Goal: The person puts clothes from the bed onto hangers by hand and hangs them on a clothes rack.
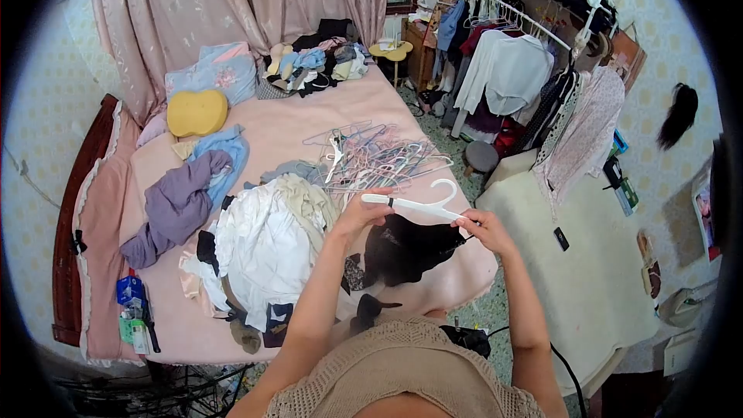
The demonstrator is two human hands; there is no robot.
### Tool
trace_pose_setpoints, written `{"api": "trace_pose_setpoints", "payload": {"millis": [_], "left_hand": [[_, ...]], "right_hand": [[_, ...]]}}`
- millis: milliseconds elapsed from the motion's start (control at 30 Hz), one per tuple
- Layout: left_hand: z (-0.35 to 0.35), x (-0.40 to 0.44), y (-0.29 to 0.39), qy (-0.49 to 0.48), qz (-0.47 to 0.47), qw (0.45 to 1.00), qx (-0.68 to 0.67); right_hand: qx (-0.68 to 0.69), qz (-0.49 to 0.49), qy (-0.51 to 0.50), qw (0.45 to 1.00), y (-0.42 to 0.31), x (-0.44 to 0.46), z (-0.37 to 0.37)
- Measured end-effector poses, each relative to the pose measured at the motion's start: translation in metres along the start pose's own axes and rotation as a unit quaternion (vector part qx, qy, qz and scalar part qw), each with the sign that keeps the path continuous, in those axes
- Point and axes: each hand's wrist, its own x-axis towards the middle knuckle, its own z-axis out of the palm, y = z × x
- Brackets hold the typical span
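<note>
Head view, the only one: holds a slim white plastic clothes hanger (424, 208) in front of the torso, above the near edge of the bed. Gripping its left end with the left hand (367, 212), fingers closed; pinching close to its right end with the right hand (483, 229). Runs crosswise, long axis from hand to hand, sloping slightly down to the right, with the hook on the far side, curling back leftward. Shows a dark band around the bar beside the left fingers; can't tell if part of any garment.

Just below the bar, body side, between the forearms: see a crumpled black fabric garment (409, 254). Spreads mostly sideways, with the bulk nearer the left hand and a narrow upper corner reaching the right fingers. Can't tell whether hanging from the bar or resting on the pale pink bedspread (352, 104).

Beyond the bar, nearer the left hand: note a tangled heap of pink and blue hangers (379, 161). Left of the left forearm: note a rumpled white cloth pile (263, 236), well apart from the right hand
</note>
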Motion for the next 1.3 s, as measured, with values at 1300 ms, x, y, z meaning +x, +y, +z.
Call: {"api": "trace_pose_setpoints", "payload": {"millis": [1300], "left_hand": [[-0.044, 0.007, 0.001, 0.105, 0.194, 0.935, 0.278]], "right_hand": [[0.325, -0.013, 0.148, 0.934, 0.016, 0.029, -0.004]]}}
